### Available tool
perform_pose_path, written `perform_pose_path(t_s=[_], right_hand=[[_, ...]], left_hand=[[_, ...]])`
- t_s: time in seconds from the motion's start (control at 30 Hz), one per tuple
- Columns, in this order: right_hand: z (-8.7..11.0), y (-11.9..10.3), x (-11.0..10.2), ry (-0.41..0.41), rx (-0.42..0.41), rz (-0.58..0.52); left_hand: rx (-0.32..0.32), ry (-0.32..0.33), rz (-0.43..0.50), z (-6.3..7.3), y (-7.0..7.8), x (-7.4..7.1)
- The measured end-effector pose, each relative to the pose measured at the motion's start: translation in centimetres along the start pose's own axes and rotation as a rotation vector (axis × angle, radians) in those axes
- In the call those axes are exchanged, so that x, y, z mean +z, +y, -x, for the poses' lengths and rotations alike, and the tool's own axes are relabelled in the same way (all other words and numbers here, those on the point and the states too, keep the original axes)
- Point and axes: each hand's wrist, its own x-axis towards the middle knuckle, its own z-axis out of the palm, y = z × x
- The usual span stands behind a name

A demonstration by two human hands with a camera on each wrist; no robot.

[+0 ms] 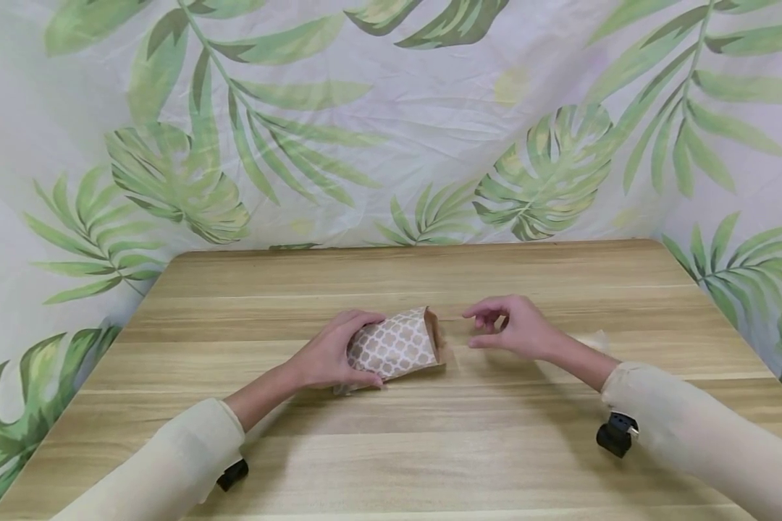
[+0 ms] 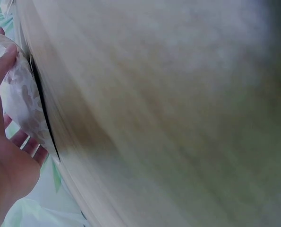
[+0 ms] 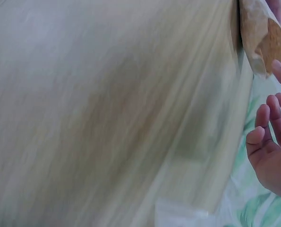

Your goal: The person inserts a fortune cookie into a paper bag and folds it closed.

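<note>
A small brown paper bag [image 1: 394,341] with a white lattice pattern lies on its side, its open mouth facing right. My left hand [image 1: 335,352] grips its closed end, thumb along the near side and fingers over the far side. In the left wrist view, the thumb presses on the patterned bag [image 2: 24,90]. To the right of the mouth hovers my right hand [image 1: 518,329], fingers loosely bent, thumb and forefinger apart with nothing between them. The right wrist view shows the bag's brown inside [image 3: 274,42] close to that hand's fingertips.
The bag is on a wood-grain table [image 1: 391,449]. A piece of clear plastic [image 1: 596,340] lies behind my right wrist, also low in the right wrist view. A leaf-patterned cloth [image 1: 391,145] hangs behind the table's far edge. Both sleeves carry dark wrist devices.
</note>
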Motion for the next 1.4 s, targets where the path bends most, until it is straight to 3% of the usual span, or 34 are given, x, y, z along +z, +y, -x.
perform_pose_path(t_s=[0.27, 0.5, 0.7, 1.0, 1.4], right_hand=[[1.1, 0.7, -2.6, 0.009, 0.006, 0.086], [2.4, 1.8, -4.3, 0.013, -0.101, 0.253], [3.5, 2.5, -5.6, 0.015, -0.088, 0.273], [5.0, 3.7, -7.5, 0.027, -0.138, 0.325], [6.9, 4.8, -9.8, 0.007, -0.085, 0.366]], left_hand=[[0.003, 0.001, -0.018, 0.1, -0.3, -0.2], [0.008, 0.001, -0.023, 0.0, -0.4, -0.2], [0.007, 0.001, -0.016, -0.1, -0.4, -0.2], [0.009, 0.003, -0.016, 0.0, -0.5, -0.2], [0.014, 0.009, -0.023, 0.1, -0.4, -0.2]])
